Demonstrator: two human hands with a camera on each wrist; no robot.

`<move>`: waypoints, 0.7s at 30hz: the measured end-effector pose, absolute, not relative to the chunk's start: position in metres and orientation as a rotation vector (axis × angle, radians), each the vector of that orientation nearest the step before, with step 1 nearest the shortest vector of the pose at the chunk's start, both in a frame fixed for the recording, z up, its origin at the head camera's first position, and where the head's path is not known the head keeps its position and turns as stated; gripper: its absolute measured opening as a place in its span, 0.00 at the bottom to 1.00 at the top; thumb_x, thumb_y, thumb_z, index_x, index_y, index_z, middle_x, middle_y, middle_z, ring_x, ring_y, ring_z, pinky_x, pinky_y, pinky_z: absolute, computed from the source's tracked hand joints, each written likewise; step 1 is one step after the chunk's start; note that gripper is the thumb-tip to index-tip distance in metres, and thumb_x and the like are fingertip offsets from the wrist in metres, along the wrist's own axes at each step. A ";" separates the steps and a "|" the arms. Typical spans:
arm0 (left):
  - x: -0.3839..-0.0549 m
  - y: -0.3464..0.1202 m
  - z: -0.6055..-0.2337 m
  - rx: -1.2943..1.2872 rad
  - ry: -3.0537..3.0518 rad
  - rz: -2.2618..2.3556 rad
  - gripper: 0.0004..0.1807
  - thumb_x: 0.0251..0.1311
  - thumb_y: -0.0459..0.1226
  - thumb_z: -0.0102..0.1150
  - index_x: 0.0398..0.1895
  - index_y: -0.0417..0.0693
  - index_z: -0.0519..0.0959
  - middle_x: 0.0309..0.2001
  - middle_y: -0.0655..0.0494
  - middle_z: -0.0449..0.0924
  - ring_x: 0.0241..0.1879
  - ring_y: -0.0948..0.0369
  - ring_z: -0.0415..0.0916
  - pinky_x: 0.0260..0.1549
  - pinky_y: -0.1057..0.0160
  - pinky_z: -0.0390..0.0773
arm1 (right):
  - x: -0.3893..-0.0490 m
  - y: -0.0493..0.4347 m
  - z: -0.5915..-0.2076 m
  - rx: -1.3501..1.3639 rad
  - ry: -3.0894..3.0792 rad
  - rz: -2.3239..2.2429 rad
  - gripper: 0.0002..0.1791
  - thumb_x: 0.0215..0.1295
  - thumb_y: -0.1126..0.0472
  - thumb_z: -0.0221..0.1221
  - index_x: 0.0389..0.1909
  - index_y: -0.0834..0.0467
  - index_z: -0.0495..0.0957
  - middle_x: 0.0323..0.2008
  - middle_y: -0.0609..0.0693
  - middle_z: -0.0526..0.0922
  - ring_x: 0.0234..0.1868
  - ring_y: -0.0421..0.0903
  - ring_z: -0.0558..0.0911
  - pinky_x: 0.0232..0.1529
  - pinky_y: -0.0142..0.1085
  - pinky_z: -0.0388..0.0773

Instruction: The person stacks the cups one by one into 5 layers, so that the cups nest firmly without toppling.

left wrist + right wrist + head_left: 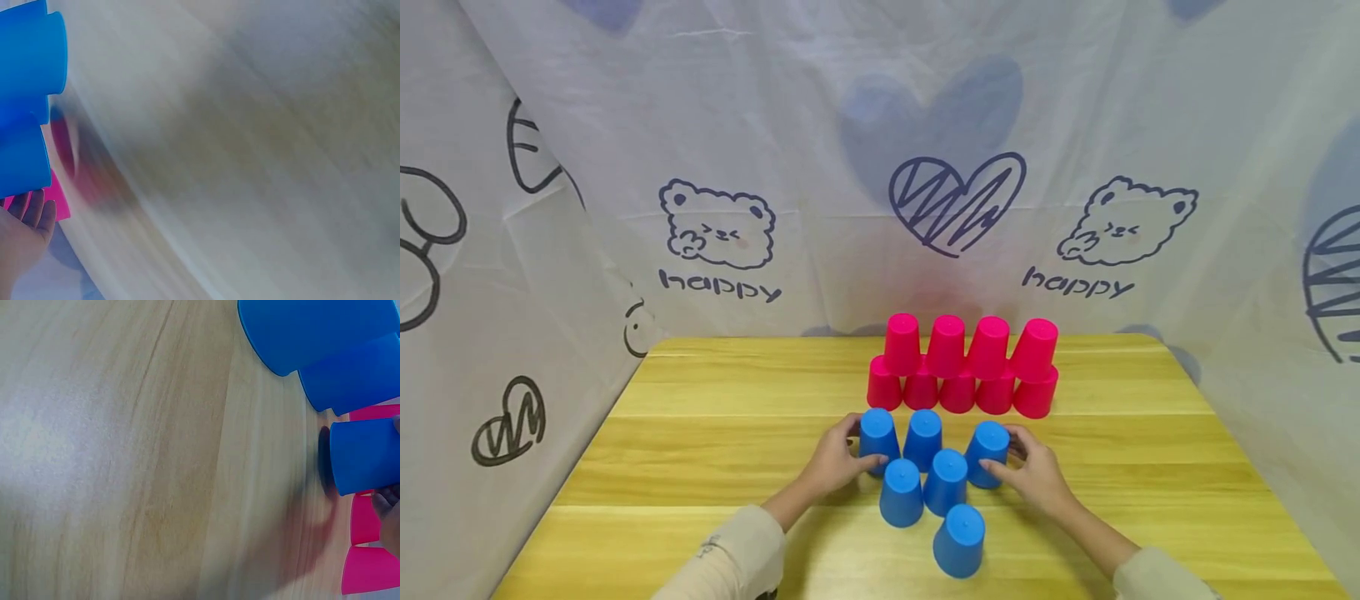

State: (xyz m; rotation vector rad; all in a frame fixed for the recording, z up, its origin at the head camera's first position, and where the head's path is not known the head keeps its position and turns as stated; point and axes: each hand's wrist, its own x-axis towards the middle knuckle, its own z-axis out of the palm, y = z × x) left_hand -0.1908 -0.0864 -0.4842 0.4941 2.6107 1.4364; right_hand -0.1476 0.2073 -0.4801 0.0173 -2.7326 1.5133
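In the head view my left hand (837,458) holds the leftmost blue cup (878,437), thumb at its front and fingers round its far side. My right hand (1036,473) grips another upside-down blue cup (988,450) at the right in the same way. In the right wrist view a dark shadow lies right by the rim of this cup (362,456). Between the hands stand upside-down blue cups: one at the back (923,437), two nearer (901,496) (946,483). Closest to me is a single blue cup (959,542).
Behind the blue cups, pink cups stand upside down in two tiers, a lower row (957,393) with an upper row (948,346) on top. The wooden table (722,433) ends at the back against a printed cloth (850,275).
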 end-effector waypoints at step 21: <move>-0.200 -0.081 -0.456 0.448 2.640 1.478 0.31 0.50 0.38 0.68 0.58 0.42 0.67 0.54 0.46 0.75 0.54 0.49 0.73 0.54 0.46 0.73 | -0.152 0.214 -0.461 0.081 -2.674 1.436 0.30 0.56 0.61 0.64 0.57 0.65 0.66 0.54 0.64 0.75 0.55 0.62 0.75 0.54 0.50 0.74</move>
